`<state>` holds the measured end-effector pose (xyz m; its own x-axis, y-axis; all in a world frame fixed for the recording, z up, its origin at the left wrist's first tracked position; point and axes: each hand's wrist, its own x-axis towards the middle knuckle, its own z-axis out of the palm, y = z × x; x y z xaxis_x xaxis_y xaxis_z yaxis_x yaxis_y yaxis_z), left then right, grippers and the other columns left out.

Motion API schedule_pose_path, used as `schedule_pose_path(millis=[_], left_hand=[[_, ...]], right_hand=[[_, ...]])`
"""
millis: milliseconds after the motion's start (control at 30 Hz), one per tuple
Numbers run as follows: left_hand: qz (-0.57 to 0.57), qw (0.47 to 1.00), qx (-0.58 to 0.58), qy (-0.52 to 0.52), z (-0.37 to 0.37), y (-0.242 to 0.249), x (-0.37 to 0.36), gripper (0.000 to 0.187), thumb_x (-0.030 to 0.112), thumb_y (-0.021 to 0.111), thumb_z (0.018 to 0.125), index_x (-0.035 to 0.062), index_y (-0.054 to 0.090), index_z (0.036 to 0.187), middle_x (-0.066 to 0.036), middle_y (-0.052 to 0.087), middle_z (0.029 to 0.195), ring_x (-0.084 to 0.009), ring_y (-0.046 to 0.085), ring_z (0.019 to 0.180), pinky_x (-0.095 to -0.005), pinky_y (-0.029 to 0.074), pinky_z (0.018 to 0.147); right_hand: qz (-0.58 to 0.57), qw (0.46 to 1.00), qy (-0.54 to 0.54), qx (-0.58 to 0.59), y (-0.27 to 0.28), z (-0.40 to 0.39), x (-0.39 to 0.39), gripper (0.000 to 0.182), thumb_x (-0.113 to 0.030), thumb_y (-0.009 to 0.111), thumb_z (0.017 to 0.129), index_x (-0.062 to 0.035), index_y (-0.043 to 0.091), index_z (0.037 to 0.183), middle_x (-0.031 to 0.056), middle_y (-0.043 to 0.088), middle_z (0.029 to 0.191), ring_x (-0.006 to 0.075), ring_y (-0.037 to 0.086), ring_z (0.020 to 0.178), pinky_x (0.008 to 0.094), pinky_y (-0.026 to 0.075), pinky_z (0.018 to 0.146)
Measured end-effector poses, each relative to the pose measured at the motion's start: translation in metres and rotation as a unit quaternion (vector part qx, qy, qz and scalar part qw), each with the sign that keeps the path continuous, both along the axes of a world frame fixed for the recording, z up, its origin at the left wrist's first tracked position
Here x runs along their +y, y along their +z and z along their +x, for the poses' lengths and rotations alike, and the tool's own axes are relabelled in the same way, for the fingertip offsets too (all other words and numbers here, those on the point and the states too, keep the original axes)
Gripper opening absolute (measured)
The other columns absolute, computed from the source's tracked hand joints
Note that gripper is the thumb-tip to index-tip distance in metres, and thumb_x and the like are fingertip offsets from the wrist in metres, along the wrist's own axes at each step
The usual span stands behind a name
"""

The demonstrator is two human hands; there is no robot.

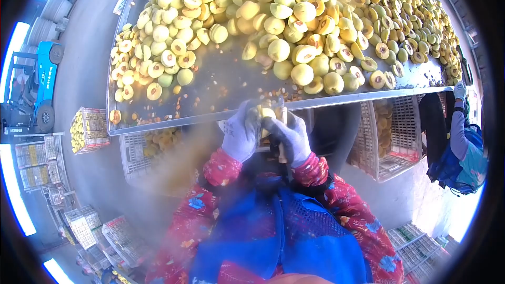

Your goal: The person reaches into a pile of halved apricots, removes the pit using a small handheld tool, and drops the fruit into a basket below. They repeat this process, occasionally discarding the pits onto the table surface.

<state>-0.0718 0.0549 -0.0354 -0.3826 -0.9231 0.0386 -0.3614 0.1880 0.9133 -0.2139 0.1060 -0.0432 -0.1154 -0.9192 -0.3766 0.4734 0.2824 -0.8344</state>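
My left hand (pixel 241 132), in a pale glove with grey fingers, is closed on a yellow-green fruit piece (pixel 267 112) at the table's front edge. My right hand (pixel 293 135), gloved alike, has its fingers bent against the same fruit from the other side. Below the right hand a light-coloured handle or post (pixel 283 152) shows, partly hidden. In front of both hands, the metal table (pixel 221 76) bears a large heap of halved and whole fruit (pixel 305 13), with small scraps scattered near its edge.
Crates (pixel 386 139) stand beneath the table's front edge, and another crate of fruit (pixel 90 129) is at the left. A co-worker (pixel 465 152) stands at the far right, one gloved hand at the table. A blue forklift (pixel 46 81) and stacked crates are further left.
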Motion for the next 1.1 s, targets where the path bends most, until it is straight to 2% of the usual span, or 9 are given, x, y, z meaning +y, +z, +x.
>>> schedule_pose_path(millis=[200, 233, 367, 467, 567, 667, 700, 867, 1100], left_hand=[[0.147, 0.93, 0.32, 0.107, 0.01, -0.039, 0.005, 0.032, 0.019, 0.05, 0.099, -0.0001, 0.05, 0.124, -0.008, 0.061, 0.109, -0.0148, 0.057, 0.103, -0.0286, 0.047, 0.089], [0.187, 0.885, 0.405, 0.136, 0.013, -0.05, 0.005, 0.032, 0.015, 0.054, 0.097, -0.0003, 0.049, 0.125, -0.009, 0.061, 0.112, -0.0153, 0.057, 0.104, -0.0286, 0.047, 0.092], [-0.079, 0.993, -0.008, 0.09, 0.03, -0.027, 0.005, 0.032, 0.012, 0.056, 0.092, -0.0003, 0.051, 0.121, -0.012, 0.059, 0.114, -0.019, 0.058, 0.105, -0.0308, 0.047, 0.093], [-0.095, 0.991, -0.031, 0.086, 0.042, -0.062, 0.002, 0.036, 0.022, 0.048, 0.099, -0.0025, 0.05, 0.125, -0.014, 0.058, 0.117, -0.0231, 0.057, 0.107, -0.0352, 0.048, 0.092], [0.058, 0.994, 0.036, 0.08, 0.019, -0.012, 0.009, 0.037, 0.025, 0.044, 0.1, -0.0031, 0.05, 0.123, -0.015, 0.059, 0.114, -0.0274, 0.059, 0.102, -0.0378, 0.049, 0.088], [-0.029, 0.998, -0.021, 0.054, 0.017, -0.025, 0.018, 0.038, 0.026, 0.042, 0.1, -0.0026, 0.05, 0.124, -0.018, 0.059, 0.111, -0.0289, 0.06, 0.097, -0.0374, 0.049, 0.085], [0.126, 0.984, 0.104, 0.074, 0.017, -0.023, 0.018, 0.039, 0.026, 0.042, 0.099, -0.0023, 0.05, 0.124, -0.018, 0.059, 0.112, -0.03, 0.06, 0.096, -0.0374, 0.049, 0.084], [-0.028, 0.991, 0.035, 0.122, 0.015, -0.036, 0.029, 0.036, 0.026, 0.042, 0.1, -0.0026, 0.053, 0.117, -0.015, 0.061, 0.104, -0.0249, 0.06, 0.09, -0.0363, 0.049, 0.081], [0.116, 0.927, 0.315, 0.169, 0.007, -0.045, 0.037, 0.032, 0.028, 0.047, 0.1, -0.0016, 0.053, 0.112, -0.003, 0.056, 0.092, -0.0117, 0.055, 0.08, -0.0246, 0.048, 0.071]], right_hand=[[0.063, 0.969, -0.128, -0.203, 0.023, -0.001, -0.021, 0.031, -0.032, 0.064, 0.089, -0.0011, 0.063, 0.089, 0.0016, 0.057, 0.063, 0.0103, 0.052, 0.047, 0.0242, 0.041, 0.044], [0.083, 0.991, -0.1, -0.039, -0.01, -0.016, -0.023, 0.033, -0.034, 0.061, 0.092, -0.001, 0.062, 0.09, 0.0008, 0.054, 0.061, 0.01, 0.05, 0.047, 0.0248, 0.041, 0.045], [0.047, 0.984, -0.078, 0.152, -0.009, -0.045, -0.025, 0.024, -0.024, 0.049, 0.098, -0.0009, 0.056, 0.095, 0.0076, 0.055, 0.066, 0.0194, 0.056, 0.054, 0.0337, 0.044, 0.049], [-0.248, 0.811, 0.048, 0.528, -0.006, -0.035, -0.001, 0.016, -0.013, 0.047, 0.096, -0.0002, 0.055, 0.099, 0.0145, 0.057, 0.07, 0.0322, 0.058, 0.058, 0.04, 0.047, 0.053], [-0.176, 0.867, 0.171, 0.433, 0.02, -0.016, 0.017, 0.018, -0.014, 0.051, 0.093, -0.0001, 0.05, 0.104, 0.0214, 0.059, 0.069, 0.0391, 0.06, 0.062, 0.0474, 0.047, 0.054], [-0.158, 0.864, 0.179, 0.444, 0.019, 0.002, 0.029, 0.019, -0.018, 0.053, 0.093, -0.0007, 0.048, 0.099, 0.0209, 0.058, 0.063, 0.0389, 0.06, 0.058, 0.0474, 0.045, 0.051], [-0.151, 0.856, 0.182, 0.459, 0.018, 0.004, 0.03, 0.02, -0.019, 0.054, 0.093, -0.001, 0.048, 0.098, 0.0206, 0.058, 0.062, 0.0388, 0.06, 0.057, 0.0473, 0.045, 0.05], [-0.187, 0.827, 0.123, 0.515, 0.02, 0.012, 0.036, 0.021, -0.02, 0.055, 0.093, -0.0004, 0.048, 0.096, 0.0217, 0.057, 0.062, 0.039, 0.06, 0.057, 0.0481, 0.044, 0.05], [-0.189, 0.874, 0.155, 0.419, 0.014, 0.015, 0.039, 0.025, -0.023, 0.052, 0.096, 0.0018, 0.05, 0.091, 0.0216, 0.059, 0.066, 0.0367, 0.06, 0.057, 0.0459, 0.045, 0.052]])
